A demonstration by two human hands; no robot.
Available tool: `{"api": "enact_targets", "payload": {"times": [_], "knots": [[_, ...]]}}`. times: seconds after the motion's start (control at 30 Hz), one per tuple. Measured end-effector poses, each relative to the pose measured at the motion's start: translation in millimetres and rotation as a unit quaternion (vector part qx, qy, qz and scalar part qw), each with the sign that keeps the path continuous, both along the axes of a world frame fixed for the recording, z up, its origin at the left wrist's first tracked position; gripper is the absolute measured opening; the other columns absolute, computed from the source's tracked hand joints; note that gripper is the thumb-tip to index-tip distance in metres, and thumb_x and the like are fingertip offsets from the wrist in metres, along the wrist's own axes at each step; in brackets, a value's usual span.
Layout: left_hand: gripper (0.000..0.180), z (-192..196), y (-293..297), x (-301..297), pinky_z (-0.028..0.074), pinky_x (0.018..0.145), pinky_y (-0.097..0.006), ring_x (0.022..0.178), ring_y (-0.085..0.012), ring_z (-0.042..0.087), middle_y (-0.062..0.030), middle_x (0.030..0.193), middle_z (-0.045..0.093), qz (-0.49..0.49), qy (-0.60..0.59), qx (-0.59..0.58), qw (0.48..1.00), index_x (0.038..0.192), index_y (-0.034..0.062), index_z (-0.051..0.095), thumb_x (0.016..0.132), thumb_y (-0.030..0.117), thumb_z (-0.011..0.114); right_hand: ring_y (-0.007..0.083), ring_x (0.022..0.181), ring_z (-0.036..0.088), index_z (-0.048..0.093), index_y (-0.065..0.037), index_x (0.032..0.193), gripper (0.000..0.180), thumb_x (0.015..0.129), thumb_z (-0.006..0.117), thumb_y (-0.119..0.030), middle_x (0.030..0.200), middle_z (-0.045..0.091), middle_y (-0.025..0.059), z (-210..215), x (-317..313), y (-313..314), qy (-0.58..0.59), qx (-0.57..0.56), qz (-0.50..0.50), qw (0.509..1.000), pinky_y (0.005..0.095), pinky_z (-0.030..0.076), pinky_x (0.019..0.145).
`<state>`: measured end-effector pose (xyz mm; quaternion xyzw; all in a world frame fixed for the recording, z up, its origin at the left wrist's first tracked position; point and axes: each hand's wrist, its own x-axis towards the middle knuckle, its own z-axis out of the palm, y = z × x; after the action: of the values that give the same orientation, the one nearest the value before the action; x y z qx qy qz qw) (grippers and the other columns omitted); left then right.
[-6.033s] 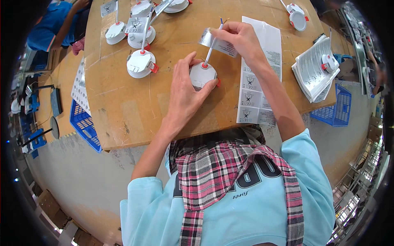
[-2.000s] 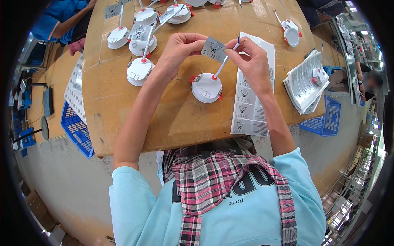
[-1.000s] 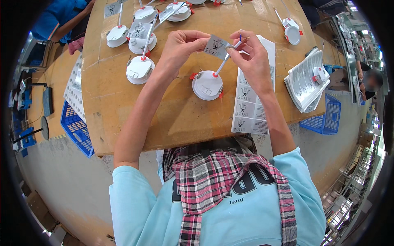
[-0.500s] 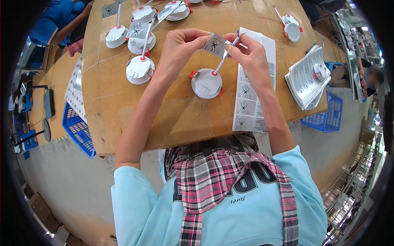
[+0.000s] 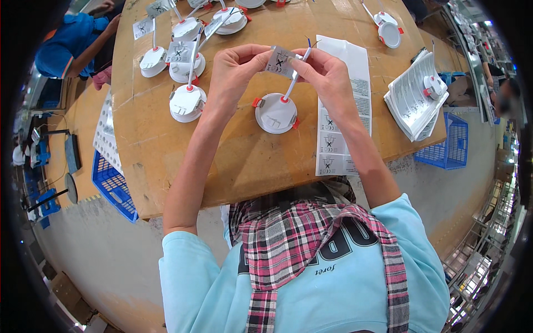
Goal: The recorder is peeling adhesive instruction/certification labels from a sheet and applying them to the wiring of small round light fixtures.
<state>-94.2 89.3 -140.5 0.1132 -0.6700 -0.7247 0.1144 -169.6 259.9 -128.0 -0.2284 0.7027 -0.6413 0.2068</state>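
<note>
Between my hands is a small silver sticker (image 5: 280, 62) with dark printing, folded round or lying against the white cable (image 5: 292, 83) of a round white downlight (image 5: 276, 114). The downlight lies on the table with red-tipped spring clips at its sides. My left hand (image 5: 240, 66) pinches the sticker's left edge between thumb and fingers. My right hand (image 5: 323, 71) is closed on the sticker's right edge at the cable; its fingertips are partly hidden. A sheet of stickers (image 5: 331, 143) lies below my right forearm.
Several finished-looking downlights, such as one white downlight (image 5: 187, 104), stand at the left and back of the cardboard-topped table (image 5: 239, 161). A stack of sticker sheets (image 5: 408, 108) with a lamp on it lies right. Blue crates (image 5: 451, 143) flank the table; a person (image 5: 75, 44) works far left.
The sticker has come closer to the cable and wraps nearer to it, with both hands shifted slightly left in the picture. The whole view has also turned a little.
</note>
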Motion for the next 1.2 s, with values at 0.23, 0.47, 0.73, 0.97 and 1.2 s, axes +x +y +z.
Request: {"api": "enact_targets", "payload": {"times": [0.23,0.47,0.73,0.97,1.2], "knots": [[0.021,10,6,8,0.048,0.077,-0.024,0.081,-0.0090,0.062,-0.0057,0.087,0.070,0.033,0.001,-0.040,0.999,0.100,-0.0014,0.070,0.086,0.014,0.065,0.0078,0.073,0.060,0.068,0.003,0.099,0.019,0.086,0.065,-0.011,0.079,0.066,0.0039,1,1,2,0.044,0.012,-0.014,0.999,0.0223,0.050,0.068],[0.020,14,5,11,0.048,0.077,-0.024,0.080,-0.0093,0.063,-0.0060,0.086,0.070,0.030,-0.009,-0.052,0.998,0.099,-0.0016,0.070,0.086,0.013,0.065,0.0061,0.067,0.056,0.068,0.000,0.096,0.015,0.085,0.065,-0.010,0.073,0.063,0.0017,8,5,4,0.101,0.045,-0.019,0.994,0.0216,0.046,0.062],[0.022,6,-2,10,0.049,0.080,-0.026,0.082,-0.0111,0.064,-0.0067,0.088,0.070,-0.010,-0.017,0.026,0.999,0.099,-0.0007,0.070,0.086,0.016,0.066,0.0059,0.069,0.055,0.067,0.001,0.093,0.013,0.085,0.064,-0.010,0.075,0.063,0.0011,9,8,4,0.098,0.038,-0.017,0.994,0.0217,0.045,0.062],[0.022,8,0,9,0.047,0.079,-0.026,0.081,-0.0093,0.062,-0.0057,0.087,0.070,-0.011,-0.006,-0.017,1.000,0.098,-0.0004,0.070,0.085,0.017,0.067,0.0060,0.070,0.055,0.067,0.001,0.093,0.014,0.087,0.064,-0.011,0.076,0.062,0.0011,6,6,6,0.088,0.013,-0.018,0.996,0.0217,0.045,0.064],[0.021,12,4,11,0.047,0.077,-0.025,0.080,-0.0086,0.061,-0.0046,0.085,0.069,-0.015,0.005,-0.029,0.999,0.097,0.0003,0.071,0.085,0.017,0.068,0.0093,0.074,0.058,0.065,0.003,0.092,0.016,0.089,0.061,-0.012,0.079,0.064,0.0039,5,9,6,0.060,-0.007,-0.033,0.998,0.0228,0.047,0.068]]}}
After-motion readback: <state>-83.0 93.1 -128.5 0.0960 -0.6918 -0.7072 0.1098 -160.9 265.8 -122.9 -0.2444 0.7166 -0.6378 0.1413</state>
